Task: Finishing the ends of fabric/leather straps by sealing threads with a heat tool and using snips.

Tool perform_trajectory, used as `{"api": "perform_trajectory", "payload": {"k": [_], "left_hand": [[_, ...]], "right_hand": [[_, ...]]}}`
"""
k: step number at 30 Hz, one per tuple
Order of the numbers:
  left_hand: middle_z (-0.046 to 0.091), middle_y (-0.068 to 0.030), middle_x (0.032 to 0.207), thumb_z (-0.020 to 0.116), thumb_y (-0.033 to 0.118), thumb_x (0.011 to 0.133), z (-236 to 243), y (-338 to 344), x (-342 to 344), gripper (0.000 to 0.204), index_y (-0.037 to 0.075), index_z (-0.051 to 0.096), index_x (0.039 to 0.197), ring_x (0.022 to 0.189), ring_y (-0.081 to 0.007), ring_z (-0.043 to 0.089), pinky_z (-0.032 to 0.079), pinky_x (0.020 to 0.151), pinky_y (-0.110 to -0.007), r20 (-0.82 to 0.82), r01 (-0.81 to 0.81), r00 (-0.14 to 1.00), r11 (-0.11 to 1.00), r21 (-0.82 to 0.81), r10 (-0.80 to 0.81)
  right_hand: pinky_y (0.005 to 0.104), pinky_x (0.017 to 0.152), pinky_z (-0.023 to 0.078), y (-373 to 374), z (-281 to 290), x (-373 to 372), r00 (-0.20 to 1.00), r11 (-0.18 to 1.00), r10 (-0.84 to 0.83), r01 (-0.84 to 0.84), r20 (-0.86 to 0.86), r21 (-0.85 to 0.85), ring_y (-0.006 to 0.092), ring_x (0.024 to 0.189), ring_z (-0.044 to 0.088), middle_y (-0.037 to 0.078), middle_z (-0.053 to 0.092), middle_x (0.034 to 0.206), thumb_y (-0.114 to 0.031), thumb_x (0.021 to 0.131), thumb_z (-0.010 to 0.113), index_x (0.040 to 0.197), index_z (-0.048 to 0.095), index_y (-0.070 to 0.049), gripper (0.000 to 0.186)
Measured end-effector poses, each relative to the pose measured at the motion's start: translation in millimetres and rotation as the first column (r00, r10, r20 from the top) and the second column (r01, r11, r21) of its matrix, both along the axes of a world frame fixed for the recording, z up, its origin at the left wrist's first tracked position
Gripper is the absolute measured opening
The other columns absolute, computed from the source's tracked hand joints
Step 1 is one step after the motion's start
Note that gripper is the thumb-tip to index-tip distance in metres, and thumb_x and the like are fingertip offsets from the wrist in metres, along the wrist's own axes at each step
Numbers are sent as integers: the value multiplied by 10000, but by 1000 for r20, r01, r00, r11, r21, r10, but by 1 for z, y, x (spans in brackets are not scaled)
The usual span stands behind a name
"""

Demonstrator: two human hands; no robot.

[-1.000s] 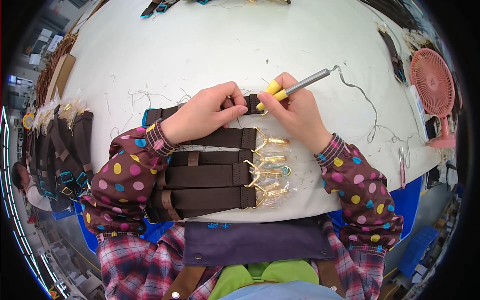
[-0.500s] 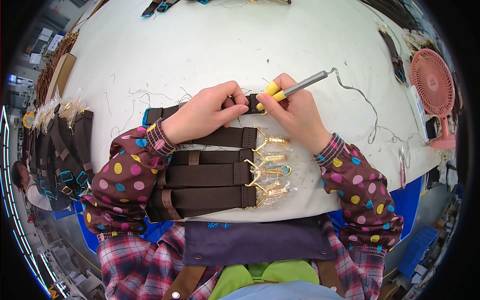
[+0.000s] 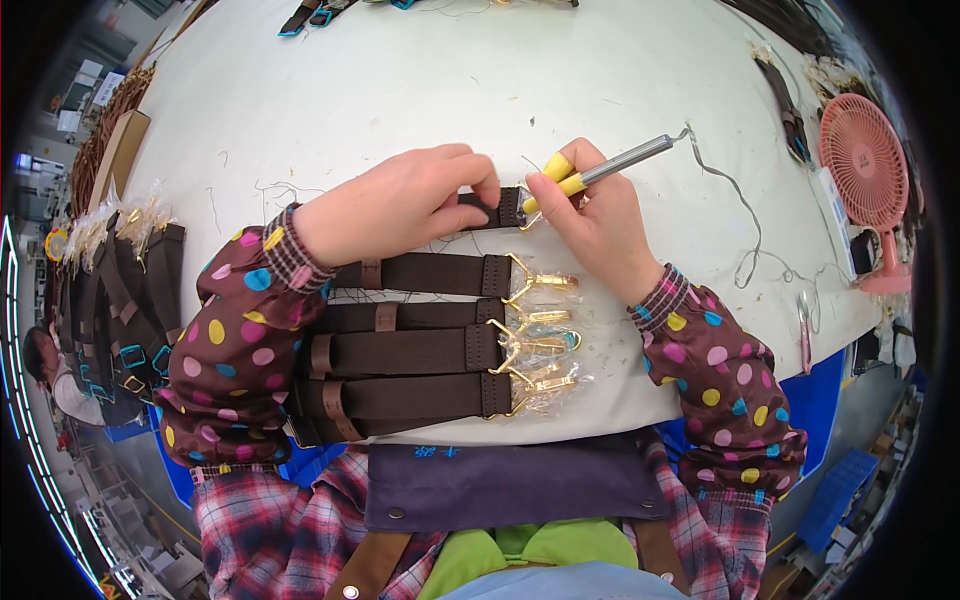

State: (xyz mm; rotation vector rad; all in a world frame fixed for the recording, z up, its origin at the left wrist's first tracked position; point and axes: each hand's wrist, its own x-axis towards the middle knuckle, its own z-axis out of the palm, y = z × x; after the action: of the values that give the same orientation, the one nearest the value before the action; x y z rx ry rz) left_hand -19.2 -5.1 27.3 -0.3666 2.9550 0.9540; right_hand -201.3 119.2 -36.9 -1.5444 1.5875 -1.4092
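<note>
The curled fingers of my left hand [image 3: 425,190] close on a dark brown strap [image 3: 509,207] near its stitched right end. My right hand [image 3: 605,225] is closed around a pen-shaped tool [image 3: 628,158] with a grey barrel and yellow lower part; a thin cord leaves the grey end. Its yellow end is close to the gold ring on the strap, where my fingers hide the exact contact. Below my hands lie several similar brown straps [image 3: 410,352] with gold hooks [image 3: 545,345] in clear plastic at their right ends.
A pink fan [image 3: 865,160] stands at the right edge, with a small pink-handled tool [image 3: 805,335] nearby. The cord [image 3: 750,215] trails across the white table [image 3: 400,90]. More straps [image 3: 125,300] hang at the left, and loose threads [image 3: 285,188] lie behind my left hand.
My left forearm has shifted left and up, now covering the blue buckle. My left fingers have loosened from a tight pinch. My right hand and the tool have moved slightly right.
</note>
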Motion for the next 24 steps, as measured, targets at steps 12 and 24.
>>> {"api": "perform_trajectory", "payload": {"k": [12,24], "left_hand": [[530,-67,903,657,160,895,-28,-20,-21,128,62,593,946,807,-201,540,453,724,-313,19,90,995,984,156,-94],[524,-55,921,640,145,914,-34,-17,-18,142,49,578,999,809,-187,509,436,735,-297,-28,47,999,984,174,-43]], "right_hand": [[261,491,428,0,-2,1,999,999,41,-41,20,14,121,529,568,46,597,635,-212,909,662,852,484,-37,256],[267,500,442,-2,-5,1,998,999,51,-52,28,11,134,541,580,60,607,655,-229,907,666,851,484,-33,273]]}}
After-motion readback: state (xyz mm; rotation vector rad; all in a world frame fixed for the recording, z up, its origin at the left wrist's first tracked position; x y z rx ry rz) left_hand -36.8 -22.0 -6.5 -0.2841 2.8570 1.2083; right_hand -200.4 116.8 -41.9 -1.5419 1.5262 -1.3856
